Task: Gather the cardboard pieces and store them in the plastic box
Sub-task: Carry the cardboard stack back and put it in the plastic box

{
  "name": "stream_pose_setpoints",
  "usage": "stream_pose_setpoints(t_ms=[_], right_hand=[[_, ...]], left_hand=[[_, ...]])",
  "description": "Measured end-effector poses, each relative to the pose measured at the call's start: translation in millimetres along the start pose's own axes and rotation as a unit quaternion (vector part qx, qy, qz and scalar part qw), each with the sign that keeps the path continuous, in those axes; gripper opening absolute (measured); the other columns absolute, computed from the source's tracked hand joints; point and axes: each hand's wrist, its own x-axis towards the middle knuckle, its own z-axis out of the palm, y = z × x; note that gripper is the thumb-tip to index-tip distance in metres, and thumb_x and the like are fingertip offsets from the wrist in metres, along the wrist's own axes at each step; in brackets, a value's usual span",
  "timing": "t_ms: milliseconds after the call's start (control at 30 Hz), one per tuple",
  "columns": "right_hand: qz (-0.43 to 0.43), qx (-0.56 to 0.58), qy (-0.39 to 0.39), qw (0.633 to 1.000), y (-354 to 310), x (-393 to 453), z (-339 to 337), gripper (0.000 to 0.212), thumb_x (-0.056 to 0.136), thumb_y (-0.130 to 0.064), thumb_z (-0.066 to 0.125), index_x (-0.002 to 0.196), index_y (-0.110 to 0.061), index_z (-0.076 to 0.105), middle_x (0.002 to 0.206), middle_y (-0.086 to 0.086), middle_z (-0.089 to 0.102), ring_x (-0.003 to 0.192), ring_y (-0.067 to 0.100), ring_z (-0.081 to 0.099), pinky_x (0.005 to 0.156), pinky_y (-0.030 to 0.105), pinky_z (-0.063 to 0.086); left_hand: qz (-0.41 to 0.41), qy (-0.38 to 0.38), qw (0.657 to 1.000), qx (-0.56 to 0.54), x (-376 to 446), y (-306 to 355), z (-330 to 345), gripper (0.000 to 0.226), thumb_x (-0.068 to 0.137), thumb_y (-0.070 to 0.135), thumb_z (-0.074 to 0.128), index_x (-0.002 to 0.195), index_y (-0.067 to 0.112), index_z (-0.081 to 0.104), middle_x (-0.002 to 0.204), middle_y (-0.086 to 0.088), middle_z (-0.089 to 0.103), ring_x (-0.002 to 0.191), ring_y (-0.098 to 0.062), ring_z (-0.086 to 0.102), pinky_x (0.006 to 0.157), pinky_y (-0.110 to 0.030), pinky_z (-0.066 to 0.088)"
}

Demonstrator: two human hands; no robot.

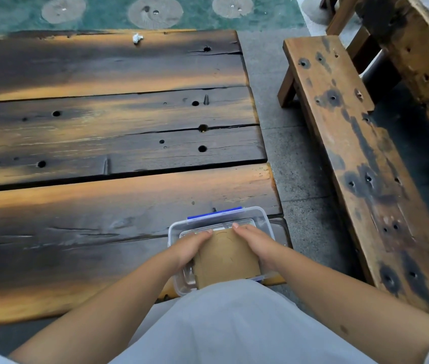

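Note:
A clear plastic box [260, 219] with blue latches sits at the near right corner of the wooden table [103, 200]. A stack of brown cardboard pieces [226, 256] lies over the box's opening, its near end tilted up toward me. My left hand [189, 248] grips the stack's left edge. On the other side, my right hand [258, 245] holds the right edge. Both sets of fingertips reach the stack's far end inside the box.
A crumpled white scrap [137, 38] lies at the table's far edge. To the right stands a worn wooden bench [352, 143], with a strip of grey paving [295, 153] between it and the table. My white garment [221, 324] covers the box's near edge.

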Motion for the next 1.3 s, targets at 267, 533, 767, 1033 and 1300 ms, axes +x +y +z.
stream_pose_setpoints(t_ms=[267,533,767,1033,1300], right_hand=[[0.020,-0.047,0.005,0.999,-10.1,-3.2,-0.9,0.097,0.063,-0.084,0.050,0.145,-0.034,0.036,0.145,-0.004,0.046,0.127,0.022,0.049,0.109,0.048,0.037],[0.049,-0.066,-0.006,0.997,-23.1,-2.3,-8.4,0.066,0.086,-0.072,0.040,0.138,-0.032,0.045,0.125,-0.001,0.059,0.110,0.021,0.058,0.098,0.041,0.044],[0.088,0.018,-0.037,0.995,-17.5,-4.2,-10.7,0.059,0.080,-0.074,0.053,0.109,-0.024,0.062,0.101,-0.001,0.070,0.095,0.018,0.065,0.079,0.037,0.050],[0.022,-0.024,0.032,0.999,-16.7,-10.1,-19.7,0.100,0.074,-0.077,0.054,0.152,-0.023,0.022,0.159,0.005,0.024,0.143,0.027,0.028,0.115,0.046,0.025],[-0.275,-0.481,0.139,0.820,26.9,-57.4,-25.3,0.105,0.070,-0.067,0.063,0.149,-0.015,0.019,0.156,0.003,0.028,0.144,0.024,0.023,0.113,0.039,0.028]], left_hand=[[0.061,0.002,0.983,0.174,3.6,9.0,-5.1,0.081,0.078,0.067,0.053,0.146,0.029,0.033,0.152,0.002,0.035,0.136,-0.020,0.037,0.109,-0.033,0.030],[0.101,-0.006,0.971,0.216,0.4,12.8,-7.8,0.026,0.089,0.056,0.050,0.098,0.039,0.069,0.115,0.010,0.066,0.107,-0.010,0.059,0.099,-0.034,0.045],[0.096,-0.021,0.975,0.198,-11.1,21.1,-5.9,0.022,0.089,0.059,0.045,0.087,0.046,0.062,0.096,0.024,0.062,0.084,0.008,0.055,0.064,-0.019,0.039],[0.163,0.022,0.972,0.166,-17.2,20.2,-11.7,0.044,0.091,0.045,0.054,0.132,0.027,0.051,0.126,0.010,0.054,0.115,-0.012,0.052,0.089,-0.022,0.037],[0.292,0.154,0.809,0.485,-58.7,-51.5,-14.8,0.104,0.077,0.074,0.044,0.153,0.016,0.003,0.161,0.002,-0.001,0.147,-0.016,-0.009,0.117,-0.032,0.002]])
